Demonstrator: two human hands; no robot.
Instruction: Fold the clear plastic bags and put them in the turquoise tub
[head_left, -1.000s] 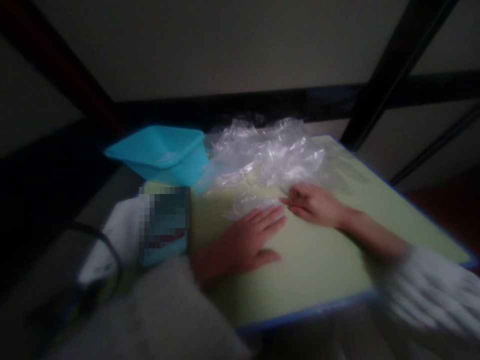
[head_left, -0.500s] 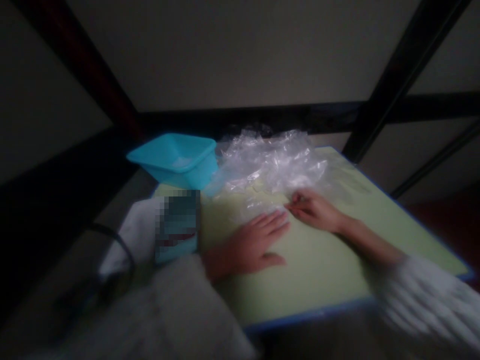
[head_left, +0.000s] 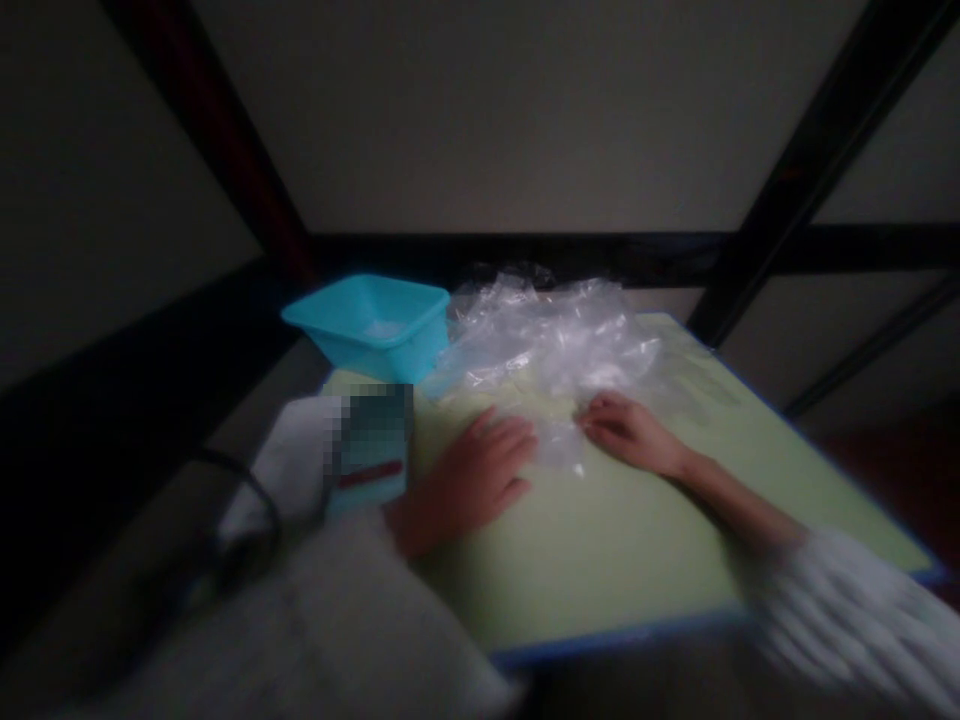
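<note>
A small clear plastic bag [head_left: 561, 447] lies flat on the pale yellow-green tabletop between my hands. My left hand [head_left: 480, 475] rests palm down with its fingers stretched, the tips over the bag's left part. At the bag's upper right edge, my right hand [head_left: 630, 432] is closed in a pinch on it; the exact grip is blurred. Just beyond both hands spreads a loose heap of crumpled clear plastic bags [head_left: 570, 345].
A turquoise plastic basin [head_left: 412, 345] stands at the table's back left, with something whitish inside. Nearer me on the left is a pixelated flat object [head_left: 371, 440] beside white material [head_left: 292, 450]. Blue edging [head_left: 622, 640] borders the table [head_left: 615, 560]. A wall rises behind.
My left hand has slid left off the middle of the small bag, uncovering it. My right hand keeps its pinch in nearly the same place. The view has shifted slightly.
</note>
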